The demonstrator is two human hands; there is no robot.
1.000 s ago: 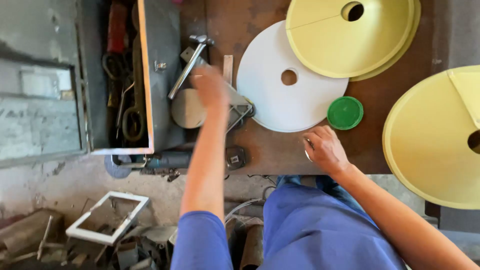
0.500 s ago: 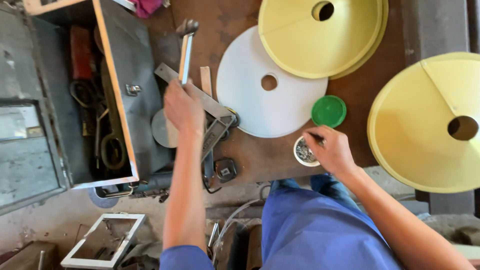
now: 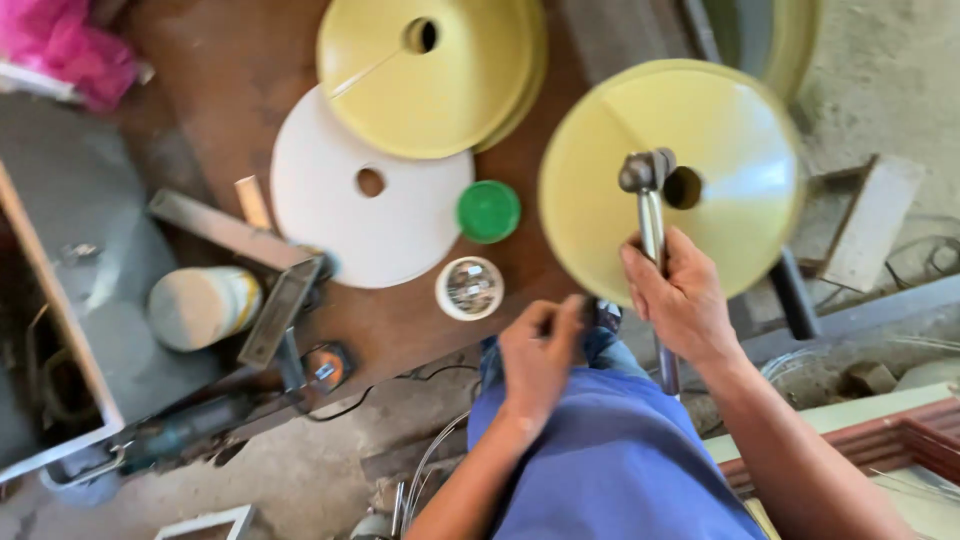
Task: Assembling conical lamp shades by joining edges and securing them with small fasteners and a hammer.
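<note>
Hammer passed from left to right hand.

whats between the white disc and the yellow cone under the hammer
The green lid lies between the white disc and the yellow cone, on the brown table, in the head view.
</note>
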